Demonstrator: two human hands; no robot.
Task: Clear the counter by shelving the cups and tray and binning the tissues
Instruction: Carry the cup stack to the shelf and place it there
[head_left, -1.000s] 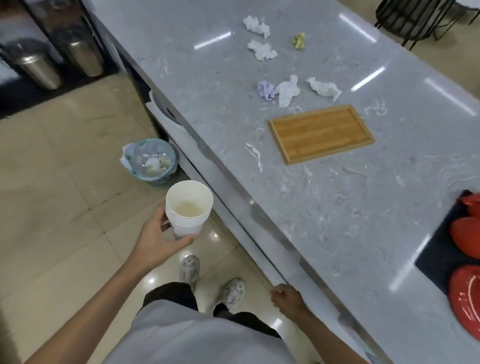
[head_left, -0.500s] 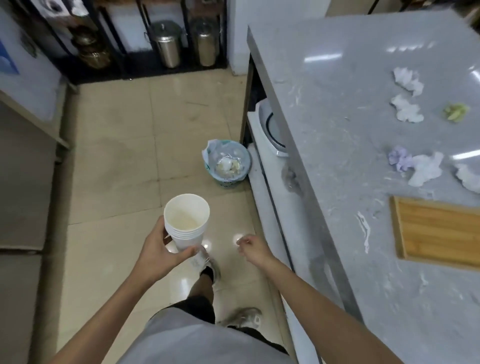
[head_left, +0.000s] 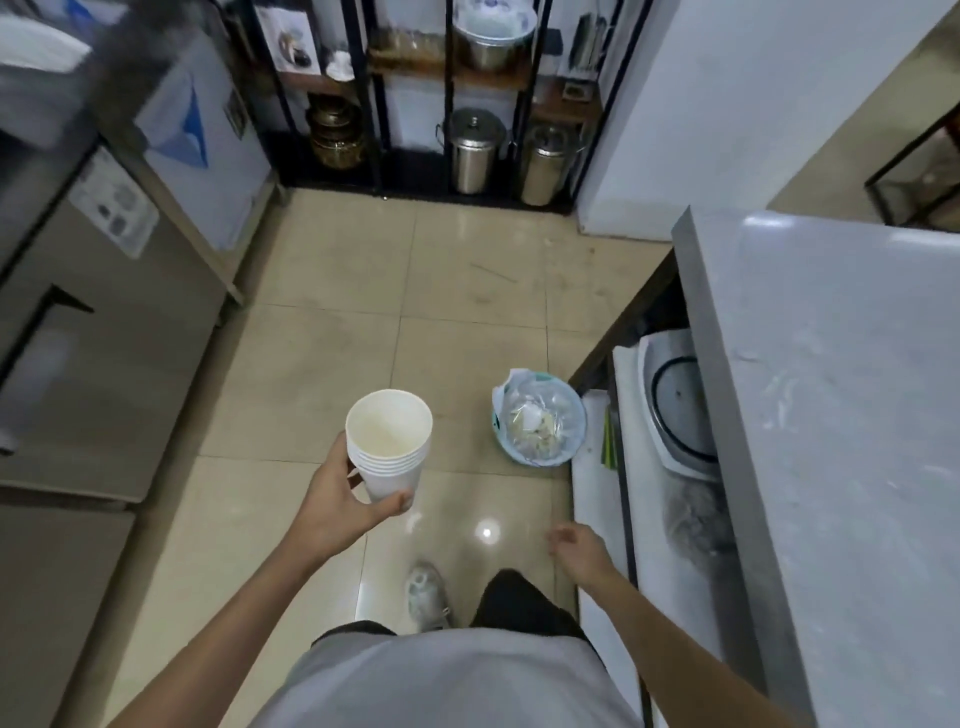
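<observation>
- Left hand (head_left: 332, 506) grip pinches cup stack (head_left: 389, 447) low, thumb under; top-heavy, could tip.
- Right hand (head_left: 579, 551) grip loosely curled, holding nothing.
- Bin (head_left: 540, 418) right of grip: misdrop risk.
- Shelf (head_left: 452, 73) far ahead.

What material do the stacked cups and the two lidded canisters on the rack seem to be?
Stacked cups: probably paper, matte white, with thin layered rims. Lidded canisters: likely stainless steel, shiny, with bright reflections on their sides.
</observation>
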